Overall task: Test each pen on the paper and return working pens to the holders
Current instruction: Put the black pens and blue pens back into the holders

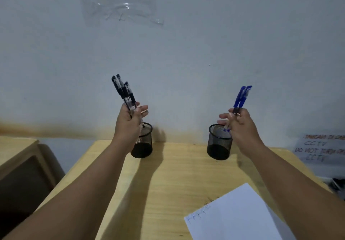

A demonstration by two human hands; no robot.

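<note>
Your left hand (128,123) is wrapped around a bundle of black pens (124,95), thumb and curled fingers pressed on the clear lower barrels while the index and middle fingers stick out loosely to the right. At least 3 pens show in the bundle. Their long axis runs steeply, caps up and leaning to the far left, tips down and to the right; 1 tip pokes out below your palm, right above the rim of the left holder (142,142). The caps are black, the barrels see-through.

Your right hand (240,125) pinches a bundle of blue pens (241,97) in the same way, fingers closed on the lower barrels and the forefinger reaching left. I count 2 blue caps, though blur makes the number uncertain. These pens tilt the other way: caps up and leaning to the far right, tips down and left, reaching into the mouth of the right holder (219,143).

Both holders are black mesh cups standing upright at the far edge of the wooden table (168,183), well apart from each other, near the wall. The sheet of paper (237,215) lies at the near right of the table, turned at an angle, with a short row of small blue scribbles near its left corner.
</note>
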